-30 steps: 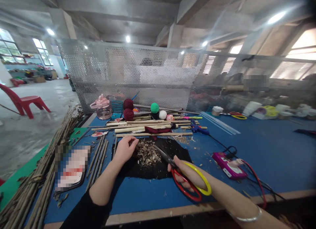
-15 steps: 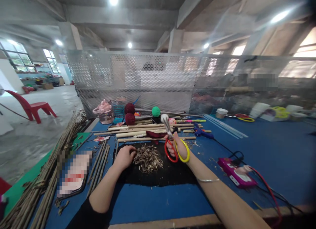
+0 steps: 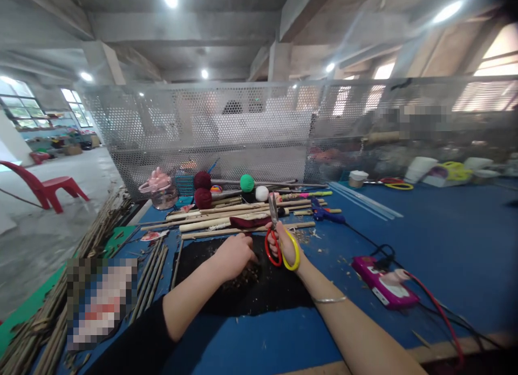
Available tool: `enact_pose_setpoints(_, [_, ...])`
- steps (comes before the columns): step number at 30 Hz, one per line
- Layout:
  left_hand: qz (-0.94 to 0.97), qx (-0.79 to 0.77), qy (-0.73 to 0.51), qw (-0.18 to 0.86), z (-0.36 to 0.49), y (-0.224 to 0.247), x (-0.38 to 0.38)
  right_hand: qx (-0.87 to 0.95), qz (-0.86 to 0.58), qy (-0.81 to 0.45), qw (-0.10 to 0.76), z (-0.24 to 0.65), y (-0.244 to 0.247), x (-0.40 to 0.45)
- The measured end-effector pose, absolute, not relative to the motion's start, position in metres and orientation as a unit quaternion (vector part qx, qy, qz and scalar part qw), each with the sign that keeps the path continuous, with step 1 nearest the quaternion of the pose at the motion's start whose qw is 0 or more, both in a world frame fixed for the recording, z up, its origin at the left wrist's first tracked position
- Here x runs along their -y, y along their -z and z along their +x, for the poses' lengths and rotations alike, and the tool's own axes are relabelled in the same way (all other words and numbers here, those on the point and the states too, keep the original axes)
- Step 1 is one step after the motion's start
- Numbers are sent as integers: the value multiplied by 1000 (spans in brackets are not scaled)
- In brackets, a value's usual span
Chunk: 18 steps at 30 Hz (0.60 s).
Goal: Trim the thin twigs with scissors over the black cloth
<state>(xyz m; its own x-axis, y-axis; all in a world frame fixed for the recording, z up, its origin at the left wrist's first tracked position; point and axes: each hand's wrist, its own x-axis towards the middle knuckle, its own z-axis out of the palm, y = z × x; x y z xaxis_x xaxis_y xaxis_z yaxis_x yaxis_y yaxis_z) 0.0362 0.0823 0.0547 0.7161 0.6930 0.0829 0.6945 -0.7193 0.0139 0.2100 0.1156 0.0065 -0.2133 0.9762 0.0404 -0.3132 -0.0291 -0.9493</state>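
Observation:
My right hand (image 3: 285, 245) grips a pair of scissors (image 3: 274, 213) with one red and one yellow handle loop, blades pointing up and away from me. Over a pile of brown plant scraps (image 3: 245, 280) hangs my left hand (image 3: 238, 254), its fingers curled together. Whatever the fingertips hold, if anything, is hidden. The hand and its shadow cover much of the pile. Beneath lies a black cloth (image 3: 275, 297), spread on the blue tabletop (image 3: 259, 342).
Wooden sticks (image 3: 218, 222), dark red yarn balls (image 3: 202, 189) and a green ball (image 3: 246, 183) lie beyond the cloth. To the right are a blue glue gun (image 3: 327, 213) and a purple power strip (image 3: 384, 283). Bundled twigs (image 3: 56, 310) line the left edge.
My left hand has moved right, from beside the scrap pile to over it. The right hand still holds the scissors upright. The whole view has shifted slightly.

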Motion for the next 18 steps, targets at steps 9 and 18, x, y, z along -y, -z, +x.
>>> enact_pose_setpoints(9, [-889, 435, 135, -30, 34, -52, -66, 445, -351, -632, 528, 213, -10, -115])
enact_pose_setpoints(18, [-423, 503, 565, -499, -21, -28, -71, 436, -349, -779, 283, 206, -28, -96])
